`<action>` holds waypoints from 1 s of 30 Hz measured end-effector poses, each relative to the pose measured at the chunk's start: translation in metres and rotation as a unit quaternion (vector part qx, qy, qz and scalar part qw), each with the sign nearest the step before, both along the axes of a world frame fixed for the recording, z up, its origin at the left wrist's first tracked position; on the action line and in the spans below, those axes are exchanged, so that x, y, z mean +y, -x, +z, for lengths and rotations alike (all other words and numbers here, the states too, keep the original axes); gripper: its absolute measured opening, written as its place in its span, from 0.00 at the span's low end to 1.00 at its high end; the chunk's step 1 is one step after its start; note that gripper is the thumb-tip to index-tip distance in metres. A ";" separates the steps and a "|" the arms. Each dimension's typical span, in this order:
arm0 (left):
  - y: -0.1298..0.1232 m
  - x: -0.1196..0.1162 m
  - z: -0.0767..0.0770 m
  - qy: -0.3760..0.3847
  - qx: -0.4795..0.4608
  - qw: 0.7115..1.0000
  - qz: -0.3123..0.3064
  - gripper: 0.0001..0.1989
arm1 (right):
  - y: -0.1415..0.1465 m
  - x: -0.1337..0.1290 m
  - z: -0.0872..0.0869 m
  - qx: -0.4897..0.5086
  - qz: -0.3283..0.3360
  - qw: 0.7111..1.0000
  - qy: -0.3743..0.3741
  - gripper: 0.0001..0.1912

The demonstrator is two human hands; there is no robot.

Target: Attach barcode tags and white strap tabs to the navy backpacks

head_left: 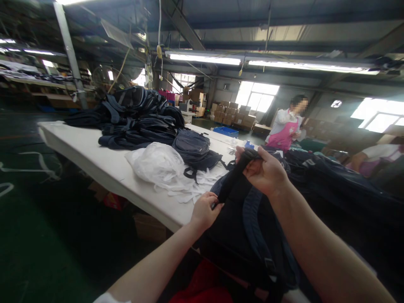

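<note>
At the near edge of the white worktop (94,155), a dark backpack (240,235) stands against the person, its black strap (233,179) stretched between both hands. The left hand (203,212) pinches the strap's lower end with fingers closed, and the right hand (265,170) clamps fingers and thumb around its upper end. Just beyond lie a white plastic bag (158,164) and a pile of dark backpacks (139,118) toward the far edge.
</note>
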State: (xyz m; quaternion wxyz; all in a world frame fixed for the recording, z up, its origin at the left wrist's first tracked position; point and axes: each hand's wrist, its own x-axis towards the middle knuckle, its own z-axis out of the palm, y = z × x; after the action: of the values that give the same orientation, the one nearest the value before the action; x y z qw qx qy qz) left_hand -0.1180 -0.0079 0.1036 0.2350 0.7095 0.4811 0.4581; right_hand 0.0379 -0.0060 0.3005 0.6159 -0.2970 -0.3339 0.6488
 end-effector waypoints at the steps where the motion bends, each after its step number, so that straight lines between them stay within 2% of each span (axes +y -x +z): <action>1: 0.000 0.002 -0.002 -0.002 -0.003 1.000 -0.007 0.06 | -0.001 0.001 0.001 -0.002 -0.004 1.000 0.003 0.20; 6: 0.007 0.015 -0.015 0.041 0.024 0.997 -0.057 0.08 | -0.003 -0.003 0.002 -0.008 -0.051 0.998 0.033 0.19; 9: 0.013 0.021 -0.014 0.081 0.084 0.993 -0.035 0.10 | 0.005 -0.024 -0.012 -0.011 -0.030 0.997 0.070 0.20; 11: 0.018 0.021 -0.008 0.077 0.123 0.989 0.014 0.12 | 0.012 -0.045 -0.031 -0.010 -0.005 0.996 0.091 0.21; 14: 0.023 0.015 0.005 0.087 0.186 0.976 0.066 0.16 | 0.019 -0.075 -0.072 -0.017 -0.029 0.993 0.114 0.15; 15: 0.024 0.012 0.009 0.111 0.202 0.971 0.056 0.18 | 0.020 -0.083 -0.085 -0.021 -0.044 0.990 0.131 0.12; 17: 0.023 0.004 0.016 0.207 0.190 0.960 -0.017 0.18 | 0.021 -0.097 -0.108 -0.025 -0.064 0.981 0.183 0.10; 18: 0.021 0.001 0.019 0.273 0.151 0.948 -0.070 0.17 | 0.021 -0.101 -0.116 -0.020 -0.059 0.976 0.207 0.11; 20: 0.018 -0.003 0.025 0.406 0.030 0.895 -0.183 0.15 | 0.022 -0.108 -0.126 -0.005 -0.032 0.970 0.239 0.12; 22: 0.016 -0.005 0.030 0.481 -0.067 0.835 -0.258 0.17 | 0.023 -0.112 -0.127 0.004 -0.004 0.968 0.250 0.13; 23: 0.017 -0.004 0.033 0.500 -0.086 0.815 -0.278 0.18 | 0.022 -0.112 -0.126 0.004 0.001 0.968 0.252 0.13; 26: 0.024 -0.005 0.041 0.546 -0.046 0.779 -0.304 0.22 | 0.016 -0.112 -0.118 0.002 -0.038 0.967 0.252 0.10; 30: 0.036 -0.020 0.055 0.593 0.043 0.726 -0.345 0.42 | -0.001 -0.110 -0.103 -0.003 -0.096 0.970 0.224 0.06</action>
State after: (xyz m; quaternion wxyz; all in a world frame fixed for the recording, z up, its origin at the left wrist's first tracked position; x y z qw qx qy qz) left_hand -0.1537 -0.0276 0.1585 0.7287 0.5619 0.3860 -0.0647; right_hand 0.0385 -0.1157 0.1973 0.5922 -0.4598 -0.1518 0.6441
